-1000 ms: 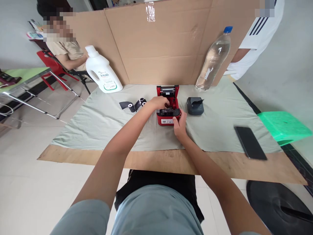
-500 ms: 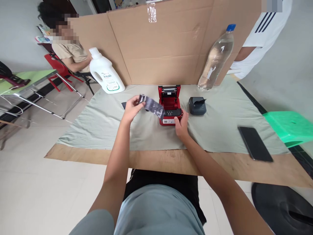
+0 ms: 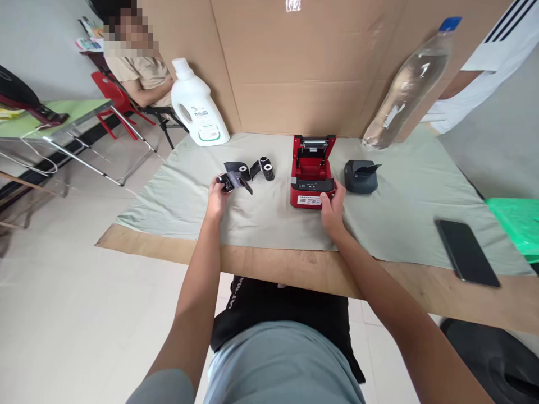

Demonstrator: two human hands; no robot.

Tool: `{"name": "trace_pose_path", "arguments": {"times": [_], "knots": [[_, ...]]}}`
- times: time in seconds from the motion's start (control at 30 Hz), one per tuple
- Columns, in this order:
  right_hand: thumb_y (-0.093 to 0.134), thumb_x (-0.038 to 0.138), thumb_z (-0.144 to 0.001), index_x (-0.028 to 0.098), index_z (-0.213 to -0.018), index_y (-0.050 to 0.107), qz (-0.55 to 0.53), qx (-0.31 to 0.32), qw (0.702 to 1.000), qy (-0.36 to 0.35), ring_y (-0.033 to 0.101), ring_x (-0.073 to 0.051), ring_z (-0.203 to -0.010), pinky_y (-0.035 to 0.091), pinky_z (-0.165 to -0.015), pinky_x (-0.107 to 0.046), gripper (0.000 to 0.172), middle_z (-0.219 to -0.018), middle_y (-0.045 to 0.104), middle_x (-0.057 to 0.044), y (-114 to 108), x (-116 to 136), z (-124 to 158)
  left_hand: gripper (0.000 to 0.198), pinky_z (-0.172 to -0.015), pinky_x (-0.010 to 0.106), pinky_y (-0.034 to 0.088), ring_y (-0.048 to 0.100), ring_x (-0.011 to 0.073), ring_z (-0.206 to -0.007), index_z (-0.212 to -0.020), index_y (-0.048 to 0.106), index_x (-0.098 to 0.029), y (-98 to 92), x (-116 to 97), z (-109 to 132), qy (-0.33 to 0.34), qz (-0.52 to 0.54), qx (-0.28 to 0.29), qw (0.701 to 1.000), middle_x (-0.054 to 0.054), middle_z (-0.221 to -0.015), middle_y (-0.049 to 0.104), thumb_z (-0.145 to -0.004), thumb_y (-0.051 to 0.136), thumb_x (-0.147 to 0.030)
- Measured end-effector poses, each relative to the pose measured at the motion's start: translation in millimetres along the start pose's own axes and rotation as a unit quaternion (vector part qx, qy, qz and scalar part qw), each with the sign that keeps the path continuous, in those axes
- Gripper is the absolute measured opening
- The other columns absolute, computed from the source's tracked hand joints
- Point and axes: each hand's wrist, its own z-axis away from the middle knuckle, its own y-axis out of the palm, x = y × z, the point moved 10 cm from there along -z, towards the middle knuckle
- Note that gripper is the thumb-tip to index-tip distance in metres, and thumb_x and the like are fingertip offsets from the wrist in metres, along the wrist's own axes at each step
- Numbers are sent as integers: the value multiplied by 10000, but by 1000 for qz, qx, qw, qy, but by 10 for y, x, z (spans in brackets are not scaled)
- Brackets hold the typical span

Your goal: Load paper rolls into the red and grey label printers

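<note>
Pinching one black roll (image 3: 226,181), left hand (image 3: 215,200); right hand (image 3: 334,205) clasping one red printer (image 3: 311,186), lid (image 3: 313,147) up; one dark-grey device (image 3: 360,178) beside, one phone (image 3: 466,252) farther right.

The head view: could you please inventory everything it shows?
printer: 1, red, centre
boxy device: 1, dark, printer's right
film rolls: 3+, black, left
jug: 1, white, back left
water bottle: 1, clear, back right
smartphone: 1, black, right
cloth: 1, sage, on wooden tabletop
cardboard: 1, brown, back
side table: 1, green, left
appliance: 1, dark, atop that
chairs: 2, red and black, left
stool: 1, green, right
round base: 1, black, floor
people: 2, beige and white shirts, back
left hand: 1, bare, holding film
right hand: 1, bare, on printer
</note>
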Motion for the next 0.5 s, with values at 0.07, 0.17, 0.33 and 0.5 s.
{"name": "trace_pose_path", "arguments": {"times": [0.07, 0.17, 0.33, 0.5], "knots": [[528, 416, -955, 230, -1430, 475, 2, 7, 1000, 3, 496, -289, -1328, 369, -1210, -557, 513, -1380, 516, -131, 2, -6, -4, 432, -749, 247, 553, 660, 159, -875, -994, 658, -231, -60, -21, 8, 15, -10, -14, 1000, 20, -949, 680, -662, 833, -446], [530, 417, -953, 230, -1439, 469, 4, 14, 1000, 12, 492, -291, -1344, 364, -1215, -560, 524, -1405, 513, -133, 2, -25, -6, 488, -802, 241, 540, 666, 142, -879, -948, 690, -196, -78, -148, 51, 65, -27, -4, 997, 33, -986, 702, -612, 924, -460], [537, 426, -951, 241, -1456, 454, 1, 20, 1000, 21, 494, -291, -1348, 371, -1214, -568, 544, -1423, 509, -129, 2, -65, 1, 594, -781, 262, 550, 669, 141, -825, -912, 626, -197, -174, -243, 48, 103, -37, -28, 994, 20, -916, 697, -502, 990, -428], [548, 443, -954, 239, -1459, 457, -2, 33, 999, 32, 501, -291, -1349, 372, -1219, -573, 552, -1416, 513, -129, -5, -94, 8, 641, -677, 235, 518, 614, 96, -658, -920, 444, -244, -389, -168, -1, 101, -71, -112, 986, -63, -758, 615, -550, 957, -348]]}}
